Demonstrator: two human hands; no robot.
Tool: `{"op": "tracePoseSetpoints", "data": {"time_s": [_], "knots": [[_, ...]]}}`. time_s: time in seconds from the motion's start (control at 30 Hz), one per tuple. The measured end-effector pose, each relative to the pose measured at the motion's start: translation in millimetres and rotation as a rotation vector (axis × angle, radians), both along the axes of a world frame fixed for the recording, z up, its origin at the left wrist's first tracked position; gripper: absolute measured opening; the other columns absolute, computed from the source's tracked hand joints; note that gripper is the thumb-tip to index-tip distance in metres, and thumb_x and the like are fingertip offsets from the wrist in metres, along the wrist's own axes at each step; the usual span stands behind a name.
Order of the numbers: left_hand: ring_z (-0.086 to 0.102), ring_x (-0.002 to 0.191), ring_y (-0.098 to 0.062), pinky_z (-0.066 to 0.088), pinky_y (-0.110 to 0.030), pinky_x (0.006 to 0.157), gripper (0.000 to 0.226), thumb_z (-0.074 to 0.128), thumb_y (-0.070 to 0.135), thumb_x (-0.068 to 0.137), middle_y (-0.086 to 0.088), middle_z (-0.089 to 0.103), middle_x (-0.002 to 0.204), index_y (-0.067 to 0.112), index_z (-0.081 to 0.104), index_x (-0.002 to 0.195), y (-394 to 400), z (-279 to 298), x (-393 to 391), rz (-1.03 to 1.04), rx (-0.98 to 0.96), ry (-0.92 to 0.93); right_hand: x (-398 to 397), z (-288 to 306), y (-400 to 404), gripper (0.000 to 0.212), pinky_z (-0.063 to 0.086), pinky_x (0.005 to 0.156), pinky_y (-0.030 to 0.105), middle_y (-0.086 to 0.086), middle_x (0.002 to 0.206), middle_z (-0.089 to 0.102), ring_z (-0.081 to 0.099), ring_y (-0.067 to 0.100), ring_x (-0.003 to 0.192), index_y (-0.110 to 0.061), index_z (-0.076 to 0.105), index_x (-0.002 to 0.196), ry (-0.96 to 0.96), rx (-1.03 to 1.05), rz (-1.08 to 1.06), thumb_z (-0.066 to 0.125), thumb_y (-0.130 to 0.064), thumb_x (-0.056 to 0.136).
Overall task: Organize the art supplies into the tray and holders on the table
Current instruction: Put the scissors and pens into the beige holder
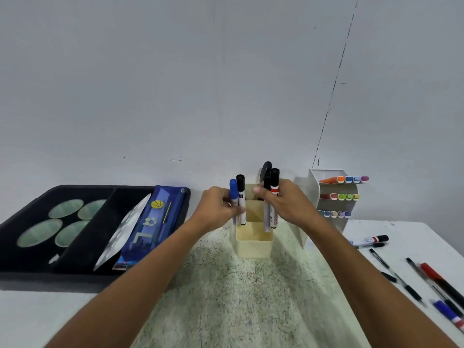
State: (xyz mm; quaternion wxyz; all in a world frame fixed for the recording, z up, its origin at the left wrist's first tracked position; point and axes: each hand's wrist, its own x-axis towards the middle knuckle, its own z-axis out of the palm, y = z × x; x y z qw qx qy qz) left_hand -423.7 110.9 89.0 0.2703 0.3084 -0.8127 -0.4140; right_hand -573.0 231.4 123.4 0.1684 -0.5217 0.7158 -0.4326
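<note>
A cream stepped holder (253,243) stands at the table's middle, near the wall. My left hand (217,208) grips two upright markers (238,200) at the holder's left side, one blue-capped and one black-capped. My right hand (288,203) grips two upright black-capped markers (272,197), one with a red band, over the holder's right side. Their lower ends hang at the rim of the front compartment. A black tray (15,249) lies at the left.
The tray holds green oval palettes (40,232), a blue pencil case (148,224) and a silvery pouch (125,229). A white tiered rack (336,197) with coloured markers stands at the right. A marker (371,240) and several pens (437,285) lie loose on the table's right side.
</note>
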Motion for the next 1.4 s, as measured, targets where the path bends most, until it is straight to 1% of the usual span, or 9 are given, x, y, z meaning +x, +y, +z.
{"op": "tracePoseSetpoints", "data": {"time_s": [0.2,0.43,0.6,0.8,0.9,1.0,1.13,1.27,1.4], "knots": [[0.052,0.051,-0.009,0.046,-0.020,0.056,0.012,0.082,0.015,0.075,-0.002,0.067,0.061,0.015,0.070,0.072,-4.3,-7.9,-8.6,-0.005,-0.059,0.025,-9.8,-8.7,1.8,0.018,0.051,0.061,0.024,-0.005,0.071,0.071,0.062,0.003,0.063,-0.017,0.077,0.085,-0.036,-0.067,-0.067,0.085,-0.026,0.071],[0.061,0.062,-0.014,0.051,-0.026,0.060,0.012,0.077,0.012,0.079,0.003,0.066,0.065,0.019,0.070,0.071,-6.1,-26.1,-17.6,-0.034,-0.168,-0.006,-10.3,-32.3,-10.6,0.021,0.054,0.080,0.042,0.011,0.085,0.073,0.067,0.026,0.085,-0.007,0.075,0.088,0.151,0.071,-0.015,0.082,-0.021,0.074],[0.051,0.051,0.001,0.041,-0.011,0.051,0.027,0.085,0.024,0.073,0.008,0.061,0.059,0.029,0.061,0.061,-8.3,-45.8,-21.5,-0.077,-0.133,-0.046,-8.3,-49.8,-24.6,0.019,0.054,0.078,0.039,0.004,0.085,0.072,0.066,0.022,0.084,-0.018,0.077,0.089,0.174,0.205,-0.025,0.081,-0.030,0.074],[0.061,0.071,-0.026,0.052,-0.036,0.066,0.024,0.081,0.021,0.077,-0.013,0.070,0.078,0.000,0.072,0.082,-13.1,-52.6,-27.5,-0.092,-0.159,-0.114,-10.0,-58.7,-33.3,0.031,0.048,0.064,0.033,0.004,0.078,0.069,0.062,0.020,0.074,-0.013,0.074,0.083,0.191,0.256,-0.052,0.086,-0.037,0.068],[0.056,0.065,-0.006,0.047,-0.022,0.062,0.010,0.079,0.010,0.077,-0.003,0.067,0.075,0.005,0.072,0.082,-12.8,-54.8,-25.2,-0.134,-0.228,-0.072,-12.4,-61.1,-32.0,0.028,0.050,0.066,0.032,0.002,0.075,0.070,0.062,0.017,0.073,-0.013,0.075,0.083,0.148,0.231,-0.027,0.089,-0.031,0.065],[0.056,0.066,0.002,0.044,-0.007,0.065,0.033,0.080,0.008,0.076,0.010,0.062,0.086,0.011,0.072,0.108,-10.8,-56.4,-21.2,-0.121,-0.271,-0.019,-14.7,-65.0,-26.6,0.029,0.047,0.066,0.024,-0.002,0.080,0.071,0.063,0.012,0.074,-0.016,0.075,0.090,0.082,0.198,-0.011,0.089,-0.021,0.065],[0.056,0.068,0.002,0.043,-0.005,0.064,0.029,0.078,0.010,0.079,0.014,0.062,0.085,0.011,0.073,0.107,-11.0,-57.3,-19.5,-0.086,-0.290,0.028,-16.4,-71.2,-19.4,0.033,0.052,0.075,0.024,-0.002,0.090,0.072,0.066,0.012,0.083,-0.015,0.074,0.102,0.014,0.127,-0.035,0.083,-0.007,0.071],[0.054,0.069,-0.007,0.041,-0.009,0.064,0.021,0.075,0.012,0.083,0.012,0.062,0.084,0.012,0.075,0.103,-12.2,-56.4,-20.8,-0.103,-0.293,-0.012,-11.0,-79.0,-18.5,0.023,0.050,0.061,0.017,-0.008,0.073,0.068,0.064,0.010,0.066,-0.017,0.074,0.090,-0.072,0.044,-0.071,0.070,0.003,0.081],[0.053,0.069,-0.009,0.040,-0.008,0.066,0.039,0.077,0.013,0.081,0.006,0.062,0.093,0.014,0.067,0.118,-4.9,-60.2,-15.4,-0.041,-0.323,0.023,-6.5,-85.0,-16.9,0.027,0.051,0.062,0.017,-0.012,0.077,0.069,0.065,-0.001,0.062,-0.014,0.074,0.102,-0.094,0.016,-0.096,0.069,0.003,0.081]]}}
